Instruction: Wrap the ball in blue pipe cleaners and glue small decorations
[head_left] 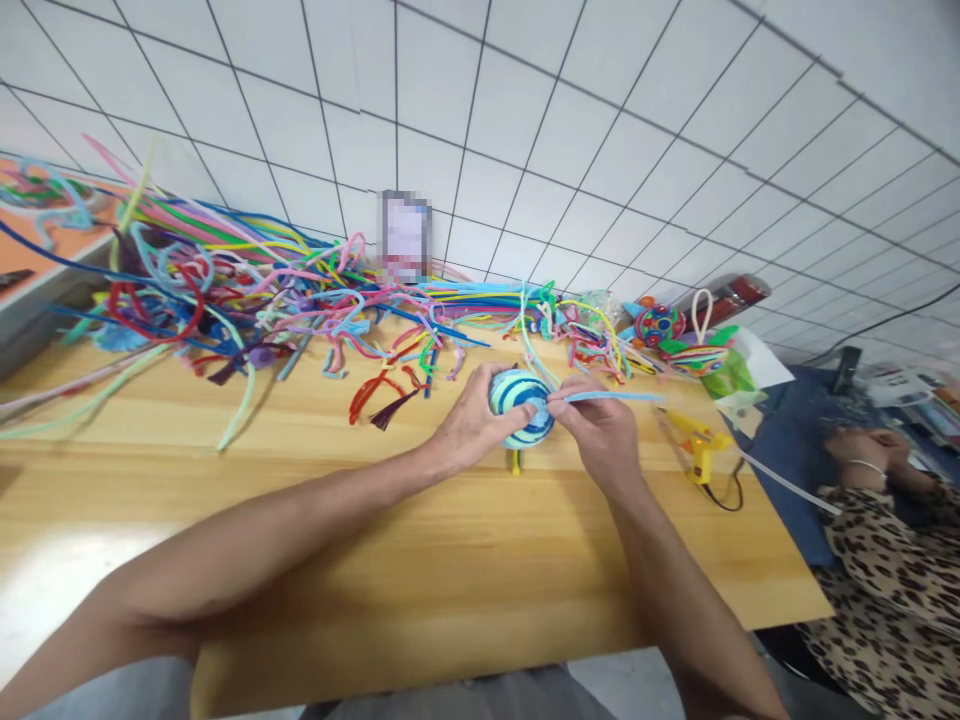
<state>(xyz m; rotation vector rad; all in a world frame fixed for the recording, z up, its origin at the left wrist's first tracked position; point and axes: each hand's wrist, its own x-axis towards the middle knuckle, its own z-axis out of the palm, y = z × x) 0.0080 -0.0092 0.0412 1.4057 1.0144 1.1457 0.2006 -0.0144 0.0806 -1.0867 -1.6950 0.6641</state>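
Head view: your left hand (466, 422) cupped the left side of the striped ball (516, 384); your right hand (606, 436) pinched the light-blue strip (626, 396), its length pointing rightward.

The bench (360, 560) is smooth, glossy pale wood; right of it, a leopard-print cloth sleeve (892, 560); behind it, smooth tiles (525, 130).

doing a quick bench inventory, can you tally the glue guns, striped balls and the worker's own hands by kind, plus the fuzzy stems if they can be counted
Glue guns: 1
Striped balls: 1
Worker's own hands: 2 (left hand, right hand)
Total: 4
Fuzzy stems: too tangled to count, left out
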